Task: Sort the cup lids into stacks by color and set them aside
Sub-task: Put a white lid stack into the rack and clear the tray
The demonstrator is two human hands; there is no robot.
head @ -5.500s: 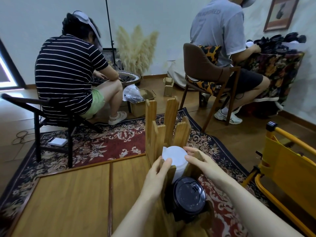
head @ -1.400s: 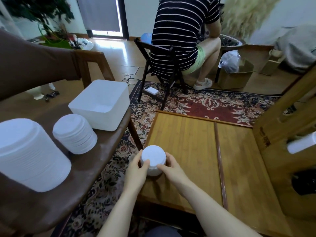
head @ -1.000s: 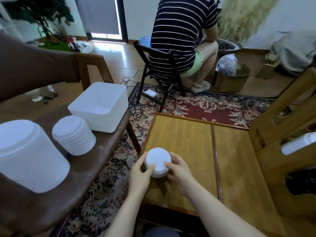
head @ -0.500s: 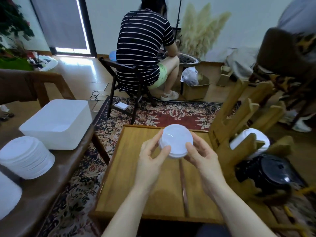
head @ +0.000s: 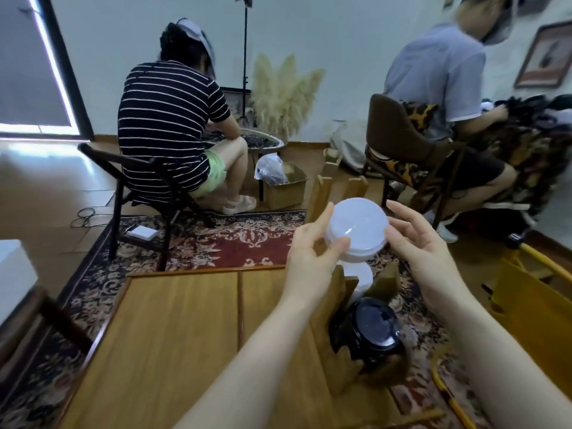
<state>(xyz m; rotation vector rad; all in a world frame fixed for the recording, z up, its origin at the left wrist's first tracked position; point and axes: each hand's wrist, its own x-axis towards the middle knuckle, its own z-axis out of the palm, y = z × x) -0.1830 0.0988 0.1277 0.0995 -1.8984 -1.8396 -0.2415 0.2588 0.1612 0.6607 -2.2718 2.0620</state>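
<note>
**White lid stack in hand above the rack — sorting partly complete**

Left hand (head: 312, 258): thumb and fingers curl round the near rim of the white lid stack (head: 356, 232) and grip it. Right hand (head: 424, 246): fingers nearly straight, tips touching the far rim; it steadies rather than clamps. The stack is held in the air, tilted toward the camera, directly above the wooden rack (head: 337, 292).

Progress, as judged from the layout: the rack already carries a second white stack (head: 359, 275) and, nearer the camera, a black lid stack (head: 370, 332), each lying on its side between the uprights. Colours are therefore separated. What remains appears to be seating the held stack; any unsorted lids are out of view.

Clearances: the rack uprights (head: 320, 193) stand just beside the held stack on its far-left side — lower between them, not across them. The wooden table (head: 185, 320) lies open to the left. A yellow frame (head: 538, 264) stands well apart on the right.
</note>
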